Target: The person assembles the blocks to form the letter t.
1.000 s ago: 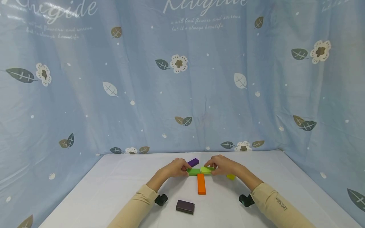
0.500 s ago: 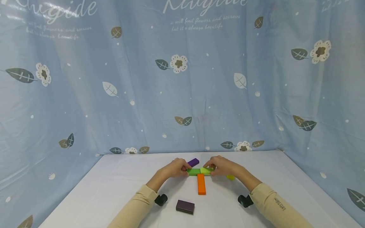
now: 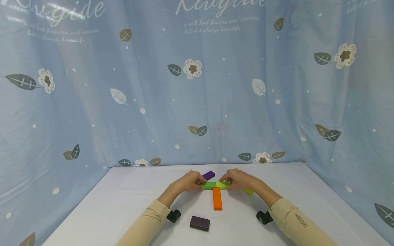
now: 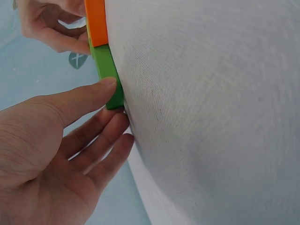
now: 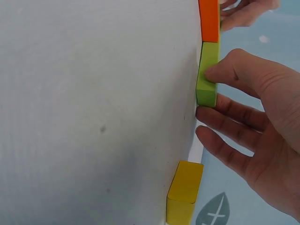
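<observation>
My left hand (image 3: 189, 181) pinches the outer end of a green block (image 3: 209, 186), its thumb on the near side in the left wrist view. A light green block (image 3: 222, 185) lies end to end with it, and my right hand (image 3: 241, 179) pinches that one's outer end, the thumb (image 5: 222, 71) on its near side. An orange block (image 3: 217, 199) lies on the table below the join of the two, its far end against them, so the three make a T. Behind the left fingers a purple block (image 3: 209, 175) lies slanted, partly hidden.
A dark brown block (image 3: 200, 223) lies on the white table (image 3: 235, 229) nearer the body. A yellow block (image 5: 185, 187) sits right of the right hand, mostly covered by the wrist in the head view. Behind the table hangs a blue curtain (image 3: 215, 102).
The right hand has shifted slightly left with the light green block, and the narrow gap between it and the green block has closed. The left hand has stayed still.
</observation>
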Demonstrator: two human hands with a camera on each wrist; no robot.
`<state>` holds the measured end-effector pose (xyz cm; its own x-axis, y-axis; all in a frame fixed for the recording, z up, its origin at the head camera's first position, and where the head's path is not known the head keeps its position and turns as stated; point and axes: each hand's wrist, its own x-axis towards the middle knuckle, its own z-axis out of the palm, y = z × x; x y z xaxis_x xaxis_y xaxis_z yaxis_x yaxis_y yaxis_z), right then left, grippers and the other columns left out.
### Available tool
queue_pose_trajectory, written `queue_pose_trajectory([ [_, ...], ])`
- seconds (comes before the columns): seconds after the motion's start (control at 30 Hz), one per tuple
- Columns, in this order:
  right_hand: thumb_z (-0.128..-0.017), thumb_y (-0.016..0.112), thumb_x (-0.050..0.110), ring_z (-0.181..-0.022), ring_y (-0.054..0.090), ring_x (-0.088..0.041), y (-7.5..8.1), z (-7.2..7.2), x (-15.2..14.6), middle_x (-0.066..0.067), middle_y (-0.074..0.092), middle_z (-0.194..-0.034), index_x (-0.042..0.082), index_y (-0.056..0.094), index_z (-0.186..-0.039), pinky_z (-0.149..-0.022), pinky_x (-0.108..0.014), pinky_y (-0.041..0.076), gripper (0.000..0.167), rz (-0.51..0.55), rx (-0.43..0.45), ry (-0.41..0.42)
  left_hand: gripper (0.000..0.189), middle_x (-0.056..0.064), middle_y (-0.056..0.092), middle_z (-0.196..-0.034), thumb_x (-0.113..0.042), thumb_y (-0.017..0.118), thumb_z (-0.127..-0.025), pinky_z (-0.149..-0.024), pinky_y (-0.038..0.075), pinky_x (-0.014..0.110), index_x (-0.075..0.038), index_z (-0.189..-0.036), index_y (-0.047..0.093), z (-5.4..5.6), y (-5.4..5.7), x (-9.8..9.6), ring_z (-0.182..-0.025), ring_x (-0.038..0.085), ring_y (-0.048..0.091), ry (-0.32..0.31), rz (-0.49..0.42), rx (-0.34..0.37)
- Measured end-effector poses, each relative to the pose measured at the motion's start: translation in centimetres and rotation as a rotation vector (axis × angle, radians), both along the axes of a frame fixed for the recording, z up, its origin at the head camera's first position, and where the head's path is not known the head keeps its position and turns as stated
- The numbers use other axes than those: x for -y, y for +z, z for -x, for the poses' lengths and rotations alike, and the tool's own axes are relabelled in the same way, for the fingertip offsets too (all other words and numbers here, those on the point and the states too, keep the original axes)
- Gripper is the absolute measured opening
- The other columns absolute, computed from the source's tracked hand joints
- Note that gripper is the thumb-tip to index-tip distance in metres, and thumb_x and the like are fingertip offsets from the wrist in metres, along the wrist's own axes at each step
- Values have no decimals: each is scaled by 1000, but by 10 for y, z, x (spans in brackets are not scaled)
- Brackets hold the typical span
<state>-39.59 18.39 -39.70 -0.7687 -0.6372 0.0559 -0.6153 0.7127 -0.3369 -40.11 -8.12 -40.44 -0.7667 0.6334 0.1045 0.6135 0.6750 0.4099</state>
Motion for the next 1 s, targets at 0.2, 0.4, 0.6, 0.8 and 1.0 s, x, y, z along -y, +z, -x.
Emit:
queue_pose_trajectory([
  [0.2,-84,75,14,-81,53,-16,1,-2,1,0,62,-90,16,72,-117,-70,-21,45,33,-6,-2,-13,27,5,74,-94,-7,76,-84,-70,48,16,-4,-111,74,-1,0,-1,-74,4,53,5,3,0],
  [0.4,-84,75,14,-82,53,-15,1,-2,2,0,62,-91,17,72,-117,-71,-21,45,33,-13,14,-25,27,6,74,-95,-7,76,-84,-71,49,17,-4,-111,74,-3,1,0,-75,4,54,-5,9,-17],
  [0.6,-85,74,13,-82,53,-17,-2,-1,2,0,62,-91,17,72,-118,-70,-20,45,34,1,30,-29,28,6,73,-95,-7,76,-84,-71,50,17,-4,-112,74,-3,1,0,-75,4,54,-4,17,-20],
  [0.8,-85,73,13,-82,53,-17,-4,-2,1,0,61,-89,16,72,-119,-71,-20,45,34,7,20,-19,28,5,73,-93,-7,75,-84,-68,47,15,-4,-112,74,-3,1,-1,-72,4,51,-1,19,-9],
  [1.0,-85,73,13,-81,52,-15,-4,-3,0,0,62,-90,16,72,-119,-70,-21,45,34,5,0,-5,27,1,71,-88,-6,75,-84,-66,45,15,-3,-112,74,-3,1,-1,-70,5,49,6,13,-6],
])
